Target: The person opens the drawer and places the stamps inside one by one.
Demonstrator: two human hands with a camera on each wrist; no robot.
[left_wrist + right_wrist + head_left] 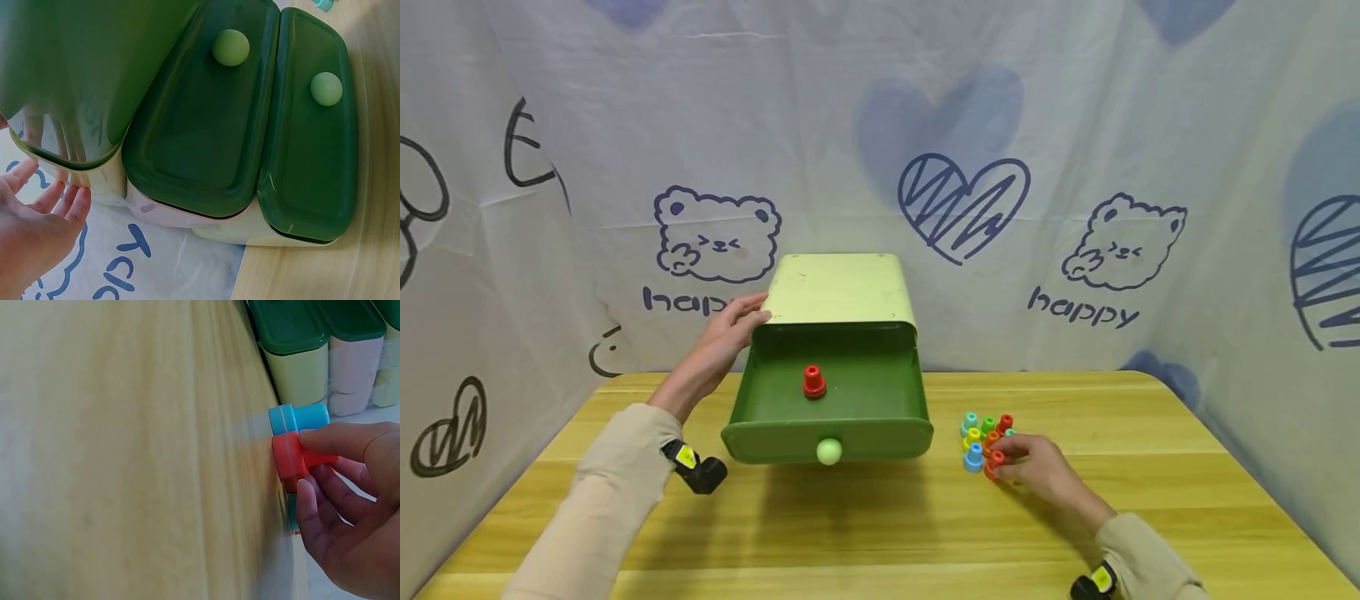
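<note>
A stack of drawers with a cream top [842, 287] stands on the table, its green upper drawer [865, 442] pulled out. One red stepped peg [813, 383] stands upright inside that drawer. My left hand [730, 333] rests on the left side of the casing, fingers fairly straight; the left wrist view shows the same hand [47, 219] with fingertips against the cream wall. To the right, my right hand [1041, 471] pinches another red peg [289, 455] between thumb and fingers. A blue peg [309, 417] is right beside it. The hand partly hides the pegs behind.
Several coloured pegs stand grouped on the table, among them a yellow one [972, 437] and a green one [988, 425]. Below the pulled-out drawer, a middle drawer [194, 125] and a bottom drawer [309, 156] are closed. A printed cloth [835, 150] hangs behind the wooden table [865, 533].
</note>
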